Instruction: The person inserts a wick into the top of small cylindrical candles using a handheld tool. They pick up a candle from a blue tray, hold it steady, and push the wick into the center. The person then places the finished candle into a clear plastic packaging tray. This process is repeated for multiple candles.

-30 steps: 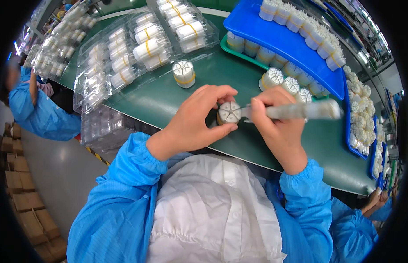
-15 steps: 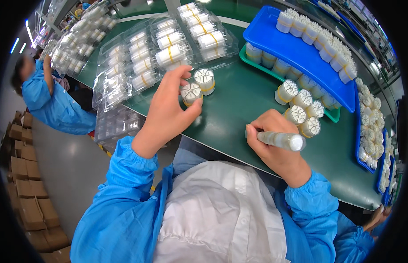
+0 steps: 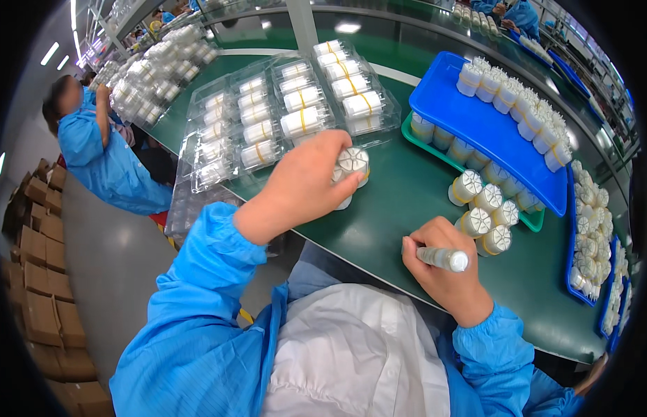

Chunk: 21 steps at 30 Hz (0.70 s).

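- Left hand [image 3: 306,182]: fingers closed around a white cylindrical bundle [image 3: 353,164] bound with a yellow band. The bundle sits at the fingertips, its round end face turned up toward the camera, so its long axis points roughly up. Whether its base touches the green table [image 3: 400,208] cannot be told; the palm hides it.
- A second white piece shows just below the fingertips, largely hidden by the hand.
- Right hand [image 3: 445,274]: fingers wrapped around a pale pen-like tool [image 3: 445,258], its long axis lying crosswise, its cap end pointing to the person's right. The heel of the hand rests near the table's near edge.
- The gripped bundle lies up and to the left of the right-hand fingers, well apart from them. The left hand is the nearer hand.
- Just beyond the right-hand fingers stand loose bundles [image 3: 484,212], upright.
- Beyond the left-hand fingers lie clear plastic trays [image 3: 268,115] of packed bundles, just beside the hand.
- A blue tray [image 3: 476,128] rests on a green tray [image 3: 532,224], further right.
- Open room: bare green table between the two hands.
- Another person in a blue coat [image 3: 104,156] stands far left.
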### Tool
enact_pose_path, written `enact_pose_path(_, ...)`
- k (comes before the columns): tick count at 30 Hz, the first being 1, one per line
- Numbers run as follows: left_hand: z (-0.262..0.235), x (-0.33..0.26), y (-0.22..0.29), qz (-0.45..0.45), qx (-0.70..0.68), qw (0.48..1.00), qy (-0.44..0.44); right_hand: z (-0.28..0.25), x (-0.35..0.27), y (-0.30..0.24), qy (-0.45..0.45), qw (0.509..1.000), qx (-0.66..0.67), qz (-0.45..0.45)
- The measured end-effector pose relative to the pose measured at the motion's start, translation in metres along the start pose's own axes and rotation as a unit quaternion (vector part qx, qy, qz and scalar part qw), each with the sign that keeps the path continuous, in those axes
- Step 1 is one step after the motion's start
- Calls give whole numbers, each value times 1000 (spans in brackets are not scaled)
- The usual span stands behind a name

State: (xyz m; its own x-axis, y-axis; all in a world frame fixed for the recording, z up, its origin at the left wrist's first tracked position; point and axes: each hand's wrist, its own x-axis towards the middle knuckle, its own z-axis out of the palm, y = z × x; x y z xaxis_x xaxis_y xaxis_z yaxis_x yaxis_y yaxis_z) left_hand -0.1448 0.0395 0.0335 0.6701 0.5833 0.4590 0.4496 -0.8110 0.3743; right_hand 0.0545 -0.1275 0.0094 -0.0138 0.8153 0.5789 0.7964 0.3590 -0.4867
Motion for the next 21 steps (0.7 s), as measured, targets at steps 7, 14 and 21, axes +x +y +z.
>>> enact_pose_path(7,-76,70,-51,-25,110,987,115,2,-2,1,3,1000,-13,-22)
enact_pose_path(14,-56,138,-139,-69,401,913,-34,0,-1,3,6,999,-33,-26)
enact_pose_path(21,-48,162,-174,-14,330,936,-125,0,-2,3,-4,998,-53,-44)
